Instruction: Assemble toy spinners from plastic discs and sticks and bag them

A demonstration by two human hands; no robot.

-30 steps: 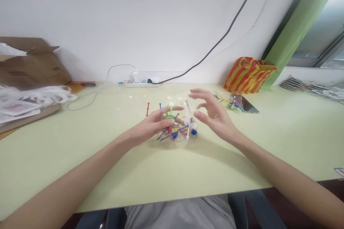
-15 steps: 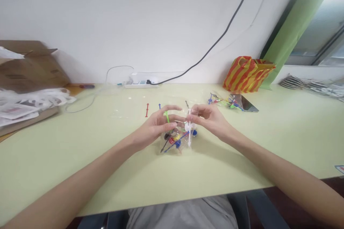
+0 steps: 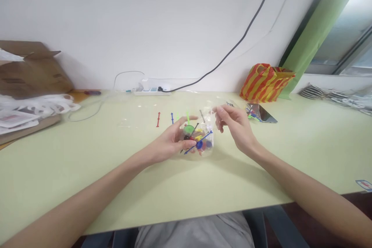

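- At the middle of the pale green table (image 3: 87, 170), the left hand (image 3: 171, 141) cups a small clear plastic bag (image 3: 200, 139) from its left side, thumb and fingers curled part-way round it and touching the film.
- Inside the bag lie small coloured plastic pieces: a green disc (image 3: 188, 128) near the top, red, yellow and blue bits lower down, and a blue stick (image 3: 198, 142) lying slantwise across them.
- The bag sits just above or on the tabletop; which of the two cannot be told, though its lower edge looks close to the surface.
- The right hand (image 3: 236, 128) is at the bag's upper right corner, thumb and forefinger pinched together on the film there, the other fingers loosely bent.
- Beyond the hands, a red stick (image 3: 158, 119), a second blue stick (image 3: 172, 117) and a green stick (image 3: 187, 117) lie loose on the table, near each other and apart from the bag.
- To the right, a second clear bag of coloured pieces (image 3: 251, 112) lies beside a dark phone (image 3: 266, 115), with a red-and-yellow striped bag (image 3: 266, 82) behind them by the wall.
- A white power strip (image 3: 151, 90) rests at the table's far edge, with a black cable (image 3: 232, 48) running up the wall.
- At far left, a cardboard box (image 3: 31, 69) stands over a heap of white packets (image 3: 31, 108).
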